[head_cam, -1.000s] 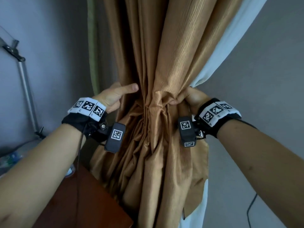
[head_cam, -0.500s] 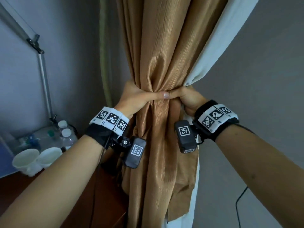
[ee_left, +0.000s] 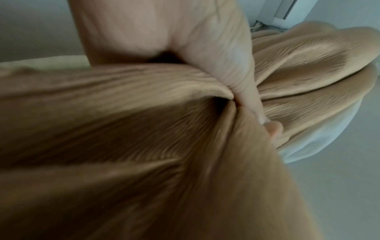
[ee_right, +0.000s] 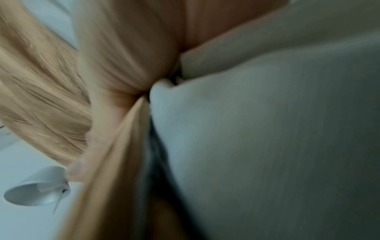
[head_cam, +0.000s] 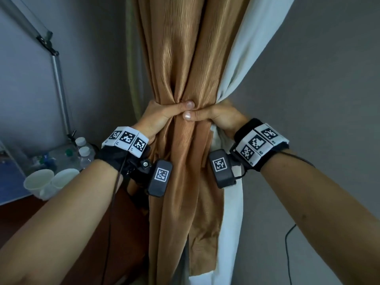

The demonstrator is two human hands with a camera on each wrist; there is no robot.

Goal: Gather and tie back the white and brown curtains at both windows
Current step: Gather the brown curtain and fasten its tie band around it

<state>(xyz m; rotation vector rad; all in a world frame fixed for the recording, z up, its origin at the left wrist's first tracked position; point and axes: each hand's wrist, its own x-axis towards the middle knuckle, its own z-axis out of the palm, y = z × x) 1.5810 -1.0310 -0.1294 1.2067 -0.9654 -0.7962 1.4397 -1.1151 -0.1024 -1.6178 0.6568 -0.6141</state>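
Note:
A brown ribbed curtain hangs in the middle of the head view, with a white curtain along its right side. Both are bunched into one narrow bundle at mid height. My left hand wraps the bundle from the left and my right hand from the right, thumbs meeting at the front. The left wrist view shows the brown curtain cinched under my left hand. The right wrist view, blurred, shows the brown curtain beside the white curtain. No tie-back is visible.
A wooden table at the lower left carries two white cups and clear bottles. A metal pole leans against the grey wall behind them. A black cable trails down the right wall.
My left hand has closed round the bundle from its earlier loose touch on the left folds, and the loose folds are now drawn tight. The view has tilted so the table and cups show.

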